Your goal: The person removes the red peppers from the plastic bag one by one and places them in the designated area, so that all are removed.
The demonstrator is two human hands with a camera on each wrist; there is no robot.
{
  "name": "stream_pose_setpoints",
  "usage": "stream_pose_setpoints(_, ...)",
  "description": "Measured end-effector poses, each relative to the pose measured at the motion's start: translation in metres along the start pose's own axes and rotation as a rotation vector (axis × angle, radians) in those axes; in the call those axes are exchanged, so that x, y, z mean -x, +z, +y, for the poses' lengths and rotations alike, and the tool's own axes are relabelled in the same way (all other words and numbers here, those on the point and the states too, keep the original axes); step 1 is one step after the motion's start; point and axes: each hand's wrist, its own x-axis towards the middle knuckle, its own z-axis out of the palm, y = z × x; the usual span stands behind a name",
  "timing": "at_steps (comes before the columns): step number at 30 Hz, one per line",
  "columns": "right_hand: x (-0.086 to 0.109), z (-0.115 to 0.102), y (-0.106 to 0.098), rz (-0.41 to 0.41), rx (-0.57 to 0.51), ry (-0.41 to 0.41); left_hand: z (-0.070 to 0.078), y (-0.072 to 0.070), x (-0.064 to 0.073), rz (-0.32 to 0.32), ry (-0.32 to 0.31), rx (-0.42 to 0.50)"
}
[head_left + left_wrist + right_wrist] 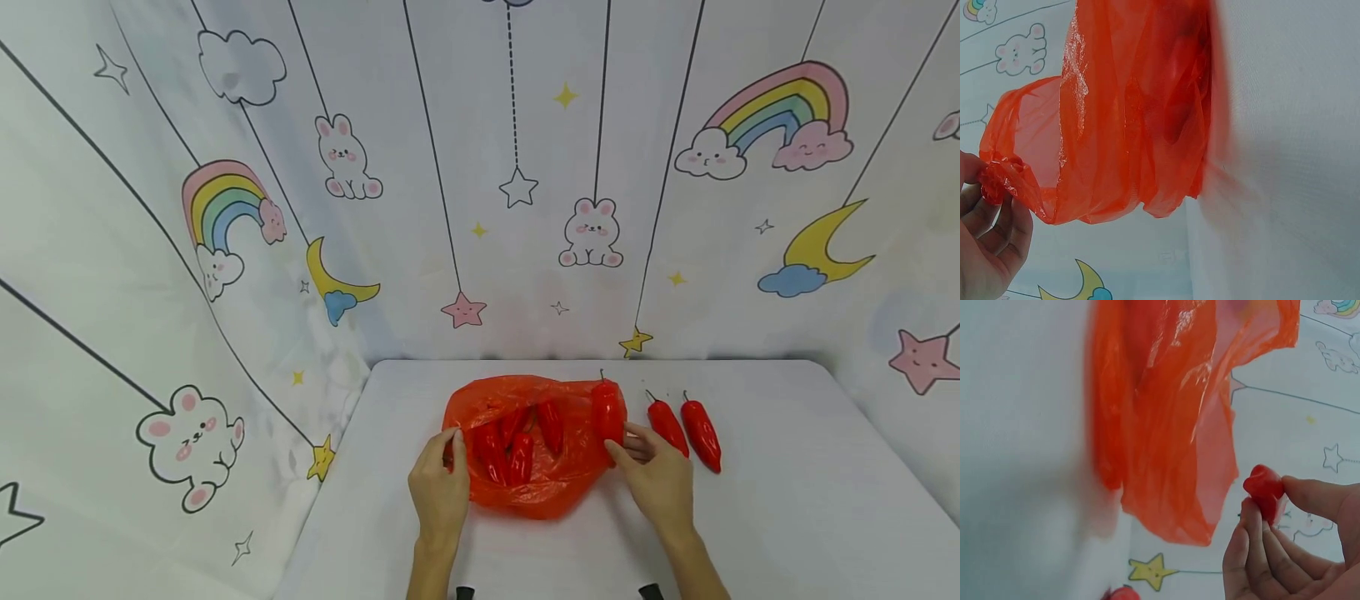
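A red plastic bag (543, 497) lies with its mouth open on the white table, several red peppers (492, 454) inside it. My left hand (441, 483) pinches the bag's left rim; in the left wrist view the plastic is bunched between thumb and fingers (1002, 234). Between the thumb and fingers of my right hand (662, 483) is another red pepper (608, 408), held upright with its stem up at the bag's right edge. The right wrist view shows this pepper's tip (1265, 487) beside the bag (1172, 437), apart from the plastic there.
Two more red peppers, one nearer (667, 425) and one farther right (702, 437), lie on the table (795, 500) right of the bag. A cloth (525, 267) printed with rabbits, stars and rainbows hangs behind and left of the table. Two dark strap ends show at the bottom.
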Motion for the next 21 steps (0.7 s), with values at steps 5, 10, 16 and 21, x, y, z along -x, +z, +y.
stream_pose_setpoints(5, -0.005, 0.012, -0.004, 0.036, 0.051, 0.015, -0.001, 0.0, 0.0, 0.001, 0.006, 0.004)
stream_pose_setpoints(10, -0.008, 0.022, -0.007, 0.082, 0.075, 0.024, -0.001, 0.001, 0.001, 0.002, 0.011, 0.005)
stream_pose_setpoints(16, -0.009, 0.031, -0.007, 0.095, 0.112, 0.061, 0.001, 0.0, 0.0, 0.005, 0.008, -0.001)
stream_pose_setpoints(21, -0.01, 0.038, -0.003, 0.076, 0.121, 0.082, 0.001, 0.0, -0.001, 0.002, 0.007, -0.005)
